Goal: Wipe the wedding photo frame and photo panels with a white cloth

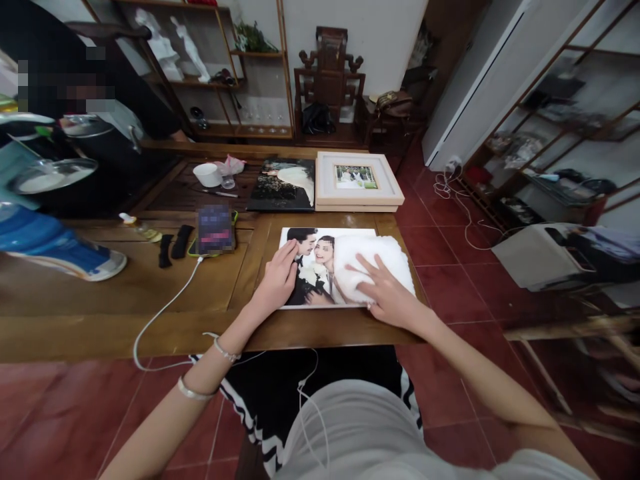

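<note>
Photo (350, 250) lies flat at the frame's centre, near the table's (100, 293) front edge. On its left side the left hand (280, 277) rests open; the right hand (387, 293) lies spread on its lower right, neither gripping, likely pressing it flat and steady. Three pictures in all: this one, then a dark print (285, 185) and a framed one (357, 180) side by side above it. One phone (215, 230), one cup (207, 175).

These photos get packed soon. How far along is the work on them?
Seemingly done: a dark print and a framed photo lie farther back on the table. In hand: the left hand steadies the wedding print, the right hand presses a white cloth on its right part. Left, perhaps: its uncovered left part.
</note>
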